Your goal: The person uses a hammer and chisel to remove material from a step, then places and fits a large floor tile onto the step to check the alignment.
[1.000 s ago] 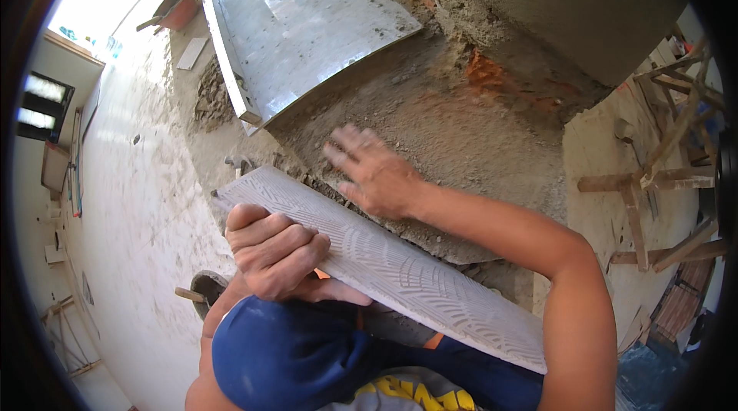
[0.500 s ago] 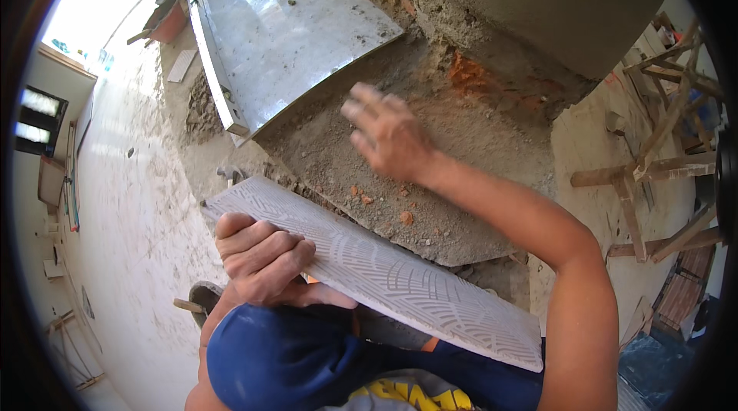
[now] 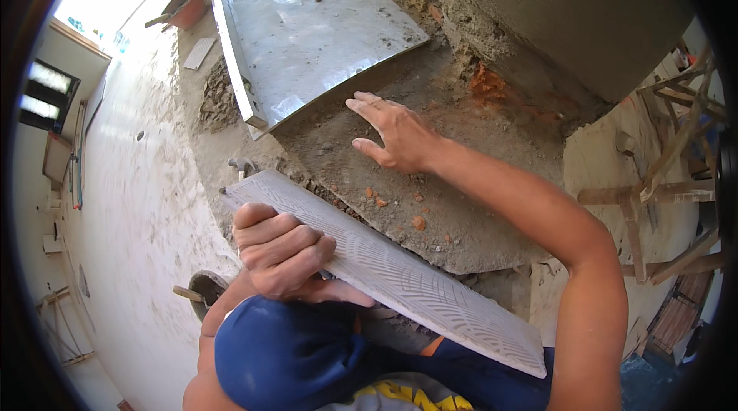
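My left hand [image 3: 283, 251] is wrapped around the upper edge of a pale rectangular tile [image 3: 430, 288], which stands tilted with its ridged, patterned back facing up. Its fingers curl over the near-left end and the thumb lies along the lower edge. My right hand [image 3: 396, 134], fingers spread and nothing in it, hovers over or rests on a rough grey-brown mortar bed [image 3: 461, 211] strewn with crumbs and orange brick bits; contact cannot be told. Beyond it lies a glossy light tile [image 3: 323, 34], with a long metal straightedge [image 3: 233, 49] along its left side.
A hammer [image 3: 243, 166] lies by the held tile's far-left end. A mortar bucket [image 3: 207, 288] stands left of my left arm, and a reddish tub [image 3: 187, 9] farther back. A rough plastered wall [image 3: 569, 19] rises at the upper right. Wooden trestles [image 3: 669, 196] stand at the right.
The view has shifted slightly, so most things appear farther right. My right hand, blurred before, is now steady with fingers extended. My left hand keeps its hold on the tile.
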{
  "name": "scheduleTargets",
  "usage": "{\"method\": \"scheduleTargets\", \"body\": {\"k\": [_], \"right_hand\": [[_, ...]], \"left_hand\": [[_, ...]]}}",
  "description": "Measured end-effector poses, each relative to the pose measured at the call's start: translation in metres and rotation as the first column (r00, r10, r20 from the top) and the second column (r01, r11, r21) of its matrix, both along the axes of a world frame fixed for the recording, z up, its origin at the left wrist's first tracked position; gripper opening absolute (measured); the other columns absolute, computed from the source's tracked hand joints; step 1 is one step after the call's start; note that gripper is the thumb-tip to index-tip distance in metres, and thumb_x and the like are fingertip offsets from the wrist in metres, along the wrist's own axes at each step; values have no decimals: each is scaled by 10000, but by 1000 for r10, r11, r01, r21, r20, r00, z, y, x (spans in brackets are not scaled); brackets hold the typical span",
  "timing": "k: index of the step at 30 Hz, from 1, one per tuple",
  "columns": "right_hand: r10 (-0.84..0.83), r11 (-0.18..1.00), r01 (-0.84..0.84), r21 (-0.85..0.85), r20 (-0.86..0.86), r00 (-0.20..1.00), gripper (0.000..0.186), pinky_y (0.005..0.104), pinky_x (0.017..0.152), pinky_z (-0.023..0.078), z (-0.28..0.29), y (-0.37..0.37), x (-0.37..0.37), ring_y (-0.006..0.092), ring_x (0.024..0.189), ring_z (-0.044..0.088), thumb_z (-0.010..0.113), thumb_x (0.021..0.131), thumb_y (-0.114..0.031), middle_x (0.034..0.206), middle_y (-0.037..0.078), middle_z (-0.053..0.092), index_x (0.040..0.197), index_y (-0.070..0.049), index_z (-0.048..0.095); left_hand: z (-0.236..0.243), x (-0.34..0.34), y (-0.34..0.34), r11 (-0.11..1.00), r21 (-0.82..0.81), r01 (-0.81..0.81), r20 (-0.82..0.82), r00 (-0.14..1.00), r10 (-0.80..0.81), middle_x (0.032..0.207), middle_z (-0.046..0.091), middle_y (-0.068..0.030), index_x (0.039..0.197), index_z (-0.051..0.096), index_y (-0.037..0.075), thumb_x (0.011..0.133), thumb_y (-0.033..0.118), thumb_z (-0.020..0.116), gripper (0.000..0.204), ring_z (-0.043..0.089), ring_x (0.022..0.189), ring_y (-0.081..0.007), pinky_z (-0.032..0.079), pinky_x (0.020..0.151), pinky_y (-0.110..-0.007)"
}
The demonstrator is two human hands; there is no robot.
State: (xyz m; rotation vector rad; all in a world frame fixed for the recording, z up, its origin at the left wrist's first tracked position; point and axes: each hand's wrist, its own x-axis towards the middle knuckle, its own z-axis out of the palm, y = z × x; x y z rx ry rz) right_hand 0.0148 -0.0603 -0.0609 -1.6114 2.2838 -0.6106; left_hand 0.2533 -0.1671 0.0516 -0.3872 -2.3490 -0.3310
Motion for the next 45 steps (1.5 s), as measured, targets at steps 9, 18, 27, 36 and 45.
{"method": "scheduleTargets", "body": {"k": [9, 18, 27, 36, 45], "right_hand": [[428, 891, -435, -133, -74, 901, 564, 529, 958, 580, 3, -17, 25, 339, 1209, 663, 600, 1024, -332, 1371, 350, 570, 1503, -61, 477], [-356, 895, 425, 139, -351, 866, 479, 442, 598, 588, 13, 17, -80, 320, 643, 700, 547, 1047, -205, 762, 183, 709, 1440, 19, 386], [-438, 885, 460, 73, -210, 874, 719, 543, 691, 582, 16, 24, -85, 424, 737, 729, 617, 1018, -234, 803, 265, 714, 1568, 22, 232], [-428, 895, 441, 58, -164, 889, 753, 550, 710, 574, 9, 27, -92, 446, 778, 728, 650, 993, -232, 845, 289, 717, 1575, 54, 269], [-312, 938, 319, 136, -74, 947, 674, 499, 776, 586, 9, 24, -87, 422, 817, 720, 671, 994, -268, 879, 234, 723, 1580, -84, 392]], "left_hand": [[-4, 0, 0, 1000, 13, -18, -8, 1000, 18, 524, 484, 48, 692, 630, 119, 666, 816, 775, 713, 406, 446, -109, 248, 604, -311], [-3, -3, -1, 999, 31, 8, -41, 999, -7, 509, 412, 66, 654, 600, 103, 686, 792, 765, 709, 349, 425, -101, 207, 569, -303], [-1, -2, -1, 1000, 16, -4, -24, 1000, 5, 508, 409, 63, 652, 606, 109, 696, 816, 740, 721, 334, 425, -100, 206, 579, -300], [0, -6, 1, 1000, 19, 0, -10, 1000, 0, 506, 404, 66, 644, 599, 115, 670, 812, 764, 716, 325, 423, -97, 202, 579, -299], [2, -6, 1, 1000, 11, -11, -20, 1000, 12, 513, 410, 66, 646, 595, 112, 670, 789, 774, 700, 337, 431, -96, 205, 575, -292]]}}
